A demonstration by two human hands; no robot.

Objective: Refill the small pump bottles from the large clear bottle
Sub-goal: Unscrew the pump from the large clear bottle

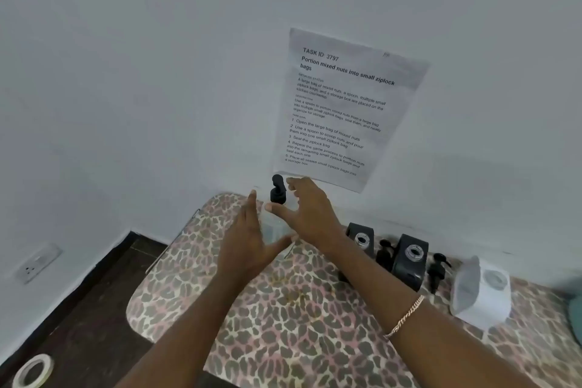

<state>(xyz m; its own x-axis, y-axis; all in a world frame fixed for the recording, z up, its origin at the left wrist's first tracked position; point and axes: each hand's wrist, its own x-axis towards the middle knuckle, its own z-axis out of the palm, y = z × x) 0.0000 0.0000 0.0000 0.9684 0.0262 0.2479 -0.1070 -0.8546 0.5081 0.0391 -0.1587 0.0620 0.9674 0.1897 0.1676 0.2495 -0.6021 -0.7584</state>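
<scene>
Both hands spread open, gripping nothing: left hand (248,239) just left of clear bottle (273,228), right hand (307,214) beside its black pump (278,190) | step: likely taking up clear bottle | uncapped black bottles (412,258) stand right of it | next: grasp body, unscrew pump, pour.

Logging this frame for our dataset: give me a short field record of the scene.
table: leopard-print cover
large clear bottle: upright near the wall, black pump fitted
left hand: open, at the bottle's left side
right hand: open, at its right side
small black bottles: two, necks open
loose pumps: two, beside them
white bottle: far right, neck open
</scene>
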